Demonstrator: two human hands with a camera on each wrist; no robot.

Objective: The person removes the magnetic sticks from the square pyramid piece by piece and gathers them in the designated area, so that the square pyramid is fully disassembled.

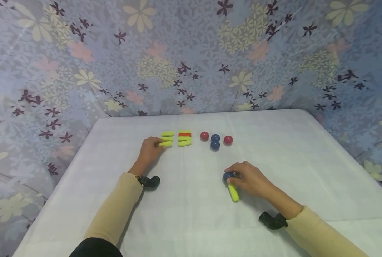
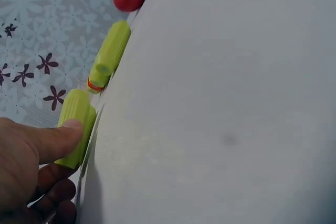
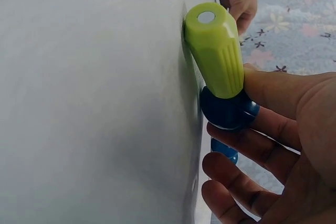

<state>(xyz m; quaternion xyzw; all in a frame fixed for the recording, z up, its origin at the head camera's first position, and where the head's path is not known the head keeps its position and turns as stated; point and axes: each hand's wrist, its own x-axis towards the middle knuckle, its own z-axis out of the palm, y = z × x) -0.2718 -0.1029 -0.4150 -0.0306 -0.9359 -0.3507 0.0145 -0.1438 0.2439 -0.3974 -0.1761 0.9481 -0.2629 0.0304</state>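
My left hand [image 1: 150,150] pinches a yellow-green magnetic rod [image 1: 166,144] at the near end of a small stack of rods; in the left wrist view the thumb lies across this rod [image 2: 76,114]. My right hand [image 1: 250,179] grips a dark blue ball [image 1: 228,176] between thumb and fingers. Against that ball sits one end of another yellow-green rod [image 1: 233,193], which points towards me. The right wrist view shows this rod's [image 3: 215,51] pale round tip and ribbed side, with the blue ball [image 3: 226,109] beyond it.
Further rods, yellow-green and a red one [image 1: 184,135], lie in two columns at the back of the white-covered table [image 1: 184,214]. To their right are two red balls [image 1: 204,136] and two blue balls [image 1: 214,145]. A floral cloth [image 1: 191,57] hangs behind.
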